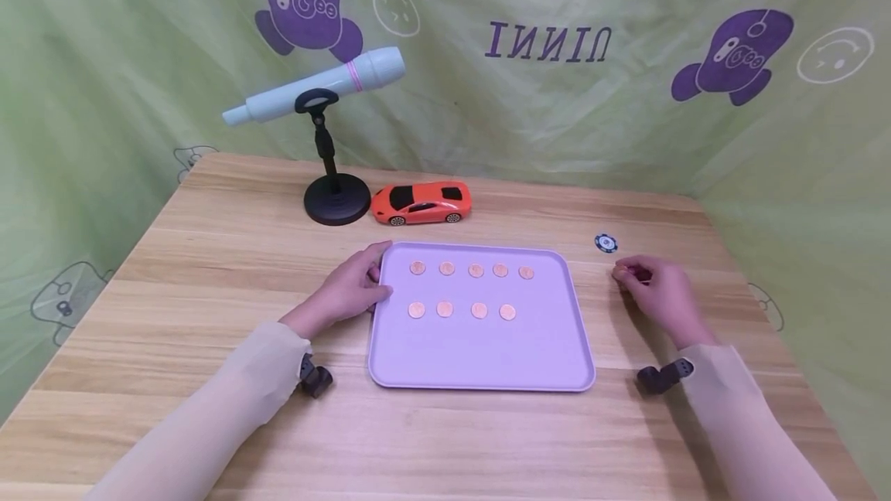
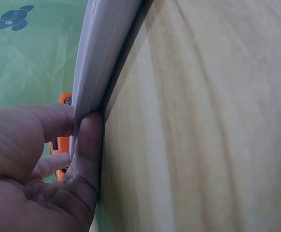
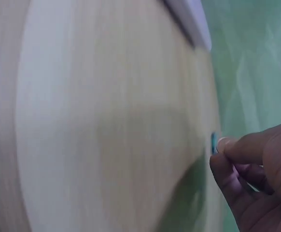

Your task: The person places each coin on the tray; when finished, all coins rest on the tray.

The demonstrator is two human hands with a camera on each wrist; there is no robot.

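1. The left hand [image 1: 348, 294] is gripping the left rim of a lilac tray [image 1: 480, 354], thumb and fingers pinching its edge
2. Nine orange coins [image 1: 476, 270] are lying on the tray in two rows
3. The right hand [image 1: 657, 291] is resting on the wooden table [image 1: 230, 253] right of the tray, fingers curled, possibly pinching a small orange coin [image 1: 618, 273]
4. A blue chip [image 1: 605, 243] is lying just beyond it

Wooden table [image 1: 209, 269], green printed backdrop [image 1: 626, 99]

My right wrist view is blurred; whatever my right hand [image 1: 661, 292] pinches stays hidden behind the fingers [image 3: 237, 150]
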